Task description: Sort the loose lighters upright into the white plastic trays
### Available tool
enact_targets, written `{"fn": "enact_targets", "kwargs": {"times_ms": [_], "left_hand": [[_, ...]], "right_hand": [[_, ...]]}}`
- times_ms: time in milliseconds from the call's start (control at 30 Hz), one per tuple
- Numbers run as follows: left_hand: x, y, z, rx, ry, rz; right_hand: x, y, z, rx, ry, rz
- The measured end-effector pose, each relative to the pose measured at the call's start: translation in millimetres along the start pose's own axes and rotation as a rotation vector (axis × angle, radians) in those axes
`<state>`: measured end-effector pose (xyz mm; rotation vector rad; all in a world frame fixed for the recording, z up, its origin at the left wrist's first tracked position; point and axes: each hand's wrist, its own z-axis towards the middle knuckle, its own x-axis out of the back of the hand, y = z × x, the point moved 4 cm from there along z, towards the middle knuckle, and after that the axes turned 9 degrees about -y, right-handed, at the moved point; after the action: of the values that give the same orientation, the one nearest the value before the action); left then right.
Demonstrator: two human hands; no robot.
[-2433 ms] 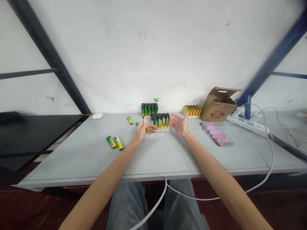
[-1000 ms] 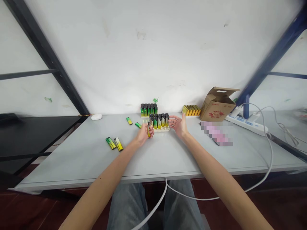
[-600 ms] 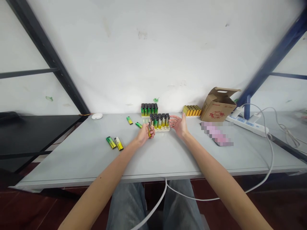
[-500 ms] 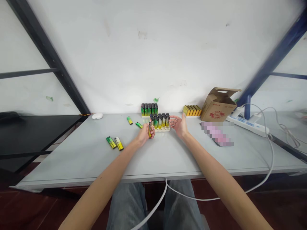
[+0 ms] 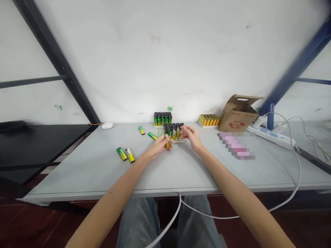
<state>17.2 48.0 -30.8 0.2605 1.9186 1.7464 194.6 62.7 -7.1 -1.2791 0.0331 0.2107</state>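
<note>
My left hand is closed around a yellow lighter, holding it upright in front of the cream tray. Several green-yellow lighters with black tops stand in that tray. At its right end, my right hand has its fingers closed at the top of a lighter, partly hidden by them. Left of my left hand lie a green-yellow lighter and a smaller-looking one. Nearer the front, a green lighter lies beside a white-and-yellow lighter.
Against the wall stand a block of green lighters and a tray of yellow lighters. To the right are an open cardboard box, a blurred pink item and a power strip with cables. A white case sits at the left.
My right hand has gone from open beside the tray to fingers closed at the lighters on its right end. The left hand still holds its lighter; the view has shifted slightly.
</note>
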Motion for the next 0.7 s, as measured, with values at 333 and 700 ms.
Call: {"fn": "enact_targets", "kwargs": {"times_ms": [333,700], "left_hand": [[-1.4,3,-1,-0.043,-0.036,0.161],[-6.5,10,-7,-0.063,-0.014,0.310]], "right_hand": [[-27,-9,-15,0.221,-0.135,-0.349],[-29,-4,-13,0.154,-0.186,-0.265]]}}
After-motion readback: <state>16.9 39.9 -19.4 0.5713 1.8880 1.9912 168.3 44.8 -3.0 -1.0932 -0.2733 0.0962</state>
